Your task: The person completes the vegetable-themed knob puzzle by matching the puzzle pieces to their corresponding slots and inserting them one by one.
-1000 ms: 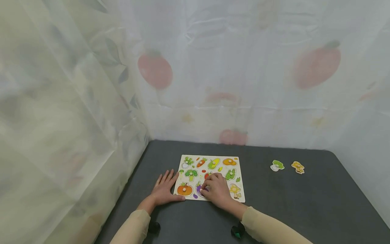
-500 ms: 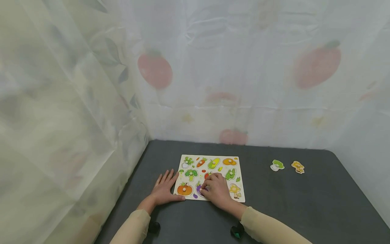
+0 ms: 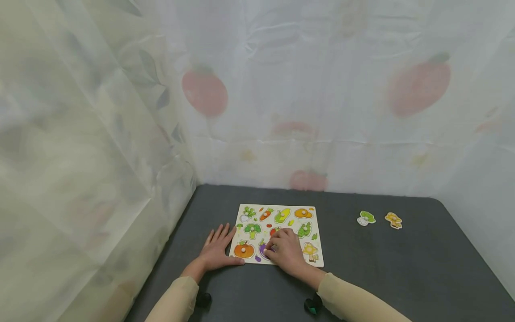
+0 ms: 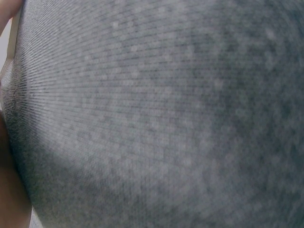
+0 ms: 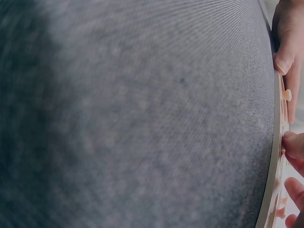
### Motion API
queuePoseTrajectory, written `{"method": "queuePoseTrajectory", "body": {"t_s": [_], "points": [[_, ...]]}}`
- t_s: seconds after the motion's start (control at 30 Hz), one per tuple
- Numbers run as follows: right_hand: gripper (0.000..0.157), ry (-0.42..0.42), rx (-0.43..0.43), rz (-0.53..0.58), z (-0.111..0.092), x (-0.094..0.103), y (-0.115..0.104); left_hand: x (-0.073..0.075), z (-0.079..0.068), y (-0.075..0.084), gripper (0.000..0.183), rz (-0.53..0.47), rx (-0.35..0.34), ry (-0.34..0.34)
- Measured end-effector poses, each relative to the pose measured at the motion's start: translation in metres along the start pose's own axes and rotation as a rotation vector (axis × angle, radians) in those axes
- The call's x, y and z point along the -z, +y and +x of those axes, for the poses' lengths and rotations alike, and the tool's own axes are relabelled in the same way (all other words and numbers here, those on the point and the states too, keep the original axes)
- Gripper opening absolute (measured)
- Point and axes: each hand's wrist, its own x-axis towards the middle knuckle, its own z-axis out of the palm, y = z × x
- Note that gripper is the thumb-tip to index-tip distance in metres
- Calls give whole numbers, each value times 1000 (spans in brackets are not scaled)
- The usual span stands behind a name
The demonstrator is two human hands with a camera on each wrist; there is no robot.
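Puzzle board (image 3: 277, 210), flat, square and pale, lying on the near-left part of a dark grey woven-fabric worktop (image 3: 382, 277); its cut-outs hold glossy vegetable-shaped pieces with small round pegs. Right hand (image 3: 284, 251) rests on the board's near middle, fingers curled over the purple eggplant piece (image 3: 263, 250); whether they pinch its peg cannot be told. Left hand (image 3: 217, 250) lies flat with fingers straight and spread, its thumb touching the board's left edge beside the orange pumpkin piece (image 3: 243, 250). Two loose pieces, one green-and-white (image 3: 365, 218), one yellow (image 3: 393, 220), lie well apart to the right. Sheer crinkled curtains (image 3: 306, 98) printed with red fruit surround the worktop.
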Motion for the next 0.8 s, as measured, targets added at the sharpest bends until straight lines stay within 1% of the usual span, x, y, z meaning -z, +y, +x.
{"method": "queuePoseTrajectory", "body": {"t_s": [0.2,0.4,0.63,0.8], "points": [[15,-2,6,-2,0,1,1,-1,2,-1,127,9,7,-7],[14,-29,2,-22,2,3,0,0,1,0,127,4,10,-11],[13,-46,-5,-37,2,2,0,2,-1,2,125,-16,7,3],[14,-50,-3,-44,3,2,1,1,0,2,125,-8,12,2]]}}
